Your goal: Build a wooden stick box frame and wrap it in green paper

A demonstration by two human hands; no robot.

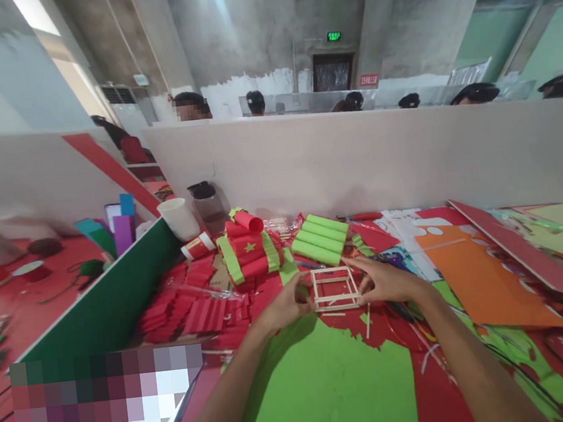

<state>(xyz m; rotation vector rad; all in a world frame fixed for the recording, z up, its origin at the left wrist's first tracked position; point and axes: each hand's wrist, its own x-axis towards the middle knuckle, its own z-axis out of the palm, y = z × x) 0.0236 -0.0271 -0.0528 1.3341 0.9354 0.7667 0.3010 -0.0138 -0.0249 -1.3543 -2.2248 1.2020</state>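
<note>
Between my two hands is a small box-shaped frame of thin wooden sticks point(337, 297). My left hand point(290, 302) closes on its left side, thumb and fingers at the edge. On the opposite side, my right hand point(385, 280) grips the frame with its fingers along the right edge. A large green paper sheet point(339, 379) with a ragged upper edge lies just below the frame. Loose sticks point(368, 321) lie near my right hand. Behind the frame rests a row of rolled green paper tubes point(320, 238).
A red and green paper model with a star point(251, 258) stands left of the tubes, near folded red strips point(205, 316). A white cup point(178, 218) and a dark-lidded bottle point(208, 205) stand behind. Orange paper point(484, 277) lies right. A white partition point(357, 163) closes the back; people sit beyond.
</note>
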